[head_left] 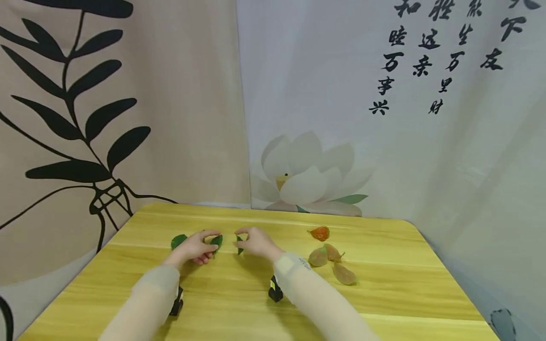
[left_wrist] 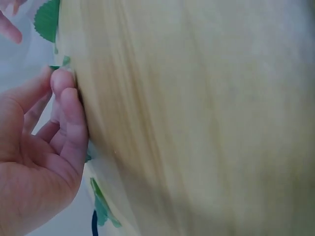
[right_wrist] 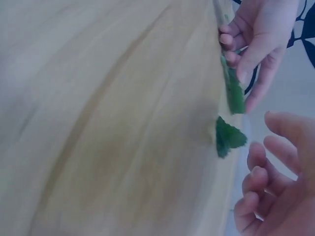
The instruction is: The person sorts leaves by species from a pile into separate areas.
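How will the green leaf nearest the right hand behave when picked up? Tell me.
The green leaf is probably very light, since its blade looks thin. It may flex under a pinch rather than stay rigid, as it looks creased in the right wrist view. It seems unlikely to roll, being broad and folded rather than round.

Light lay bright and even in the head view, with soft shadows beneath the arms (head_left: 147, 303) on the table (head_left: 222, 308). Both wrist views were dimmer, cooler and hazy: the table's grain looked smeared, and a faint shadow crossed it beside the left hand (left_wrist: 44, 162).
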### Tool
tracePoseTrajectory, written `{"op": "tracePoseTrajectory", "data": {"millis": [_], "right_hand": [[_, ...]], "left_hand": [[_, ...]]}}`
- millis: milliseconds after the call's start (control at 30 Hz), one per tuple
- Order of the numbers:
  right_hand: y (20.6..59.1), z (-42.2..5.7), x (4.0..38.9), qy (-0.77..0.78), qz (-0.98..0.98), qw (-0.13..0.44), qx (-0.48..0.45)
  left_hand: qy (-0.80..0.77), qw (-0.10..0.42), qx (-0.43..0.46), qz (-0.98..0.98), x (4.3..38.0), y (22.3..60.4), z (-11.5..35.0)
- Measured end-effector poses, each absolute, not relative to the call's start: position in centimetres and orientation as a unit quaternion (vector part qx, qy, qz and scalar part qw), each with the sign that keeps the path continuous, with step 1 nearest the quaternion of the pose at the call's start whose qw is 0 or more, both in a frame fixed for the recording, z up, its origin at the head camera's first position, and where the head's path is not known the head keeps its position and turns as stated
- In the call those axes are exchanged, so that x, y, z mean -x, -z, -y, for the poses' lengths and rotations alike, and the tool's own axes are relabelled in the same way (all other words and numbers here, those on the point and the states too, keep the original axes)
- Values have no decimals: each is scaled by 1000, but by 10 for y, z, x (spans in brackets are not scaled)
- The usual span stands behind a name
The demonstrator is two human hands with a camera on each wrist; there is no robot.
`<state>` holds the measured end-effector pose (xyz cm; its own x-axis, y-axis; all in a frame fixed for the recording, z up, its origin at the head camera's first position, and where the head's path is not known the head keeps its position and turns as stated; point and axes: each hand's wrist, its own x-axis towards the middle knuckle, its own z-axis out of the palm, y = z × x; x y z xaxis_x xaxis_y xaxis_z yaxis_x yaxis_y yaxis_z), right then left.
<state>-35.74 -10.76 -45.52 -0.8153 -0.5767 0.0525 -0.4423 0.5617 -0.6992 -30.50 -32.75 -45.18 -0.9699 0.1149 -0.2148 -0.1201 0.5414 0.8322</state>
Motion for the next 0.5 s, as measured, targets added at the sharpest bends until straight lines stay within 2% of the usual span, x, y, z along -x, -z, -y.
{"op": "tracePoseTrajectory", "data": {"millis": [233, 500], "right_hand": [[432, 65, 352, 364, -868, 79, 328], [399, -7, 337, 357, -868, 59, 340]], "left_hand": [[-449, 110, -22, -886, 305, 436, 320], [-402, 69, -103, -907, 311, 418, 298]]}}
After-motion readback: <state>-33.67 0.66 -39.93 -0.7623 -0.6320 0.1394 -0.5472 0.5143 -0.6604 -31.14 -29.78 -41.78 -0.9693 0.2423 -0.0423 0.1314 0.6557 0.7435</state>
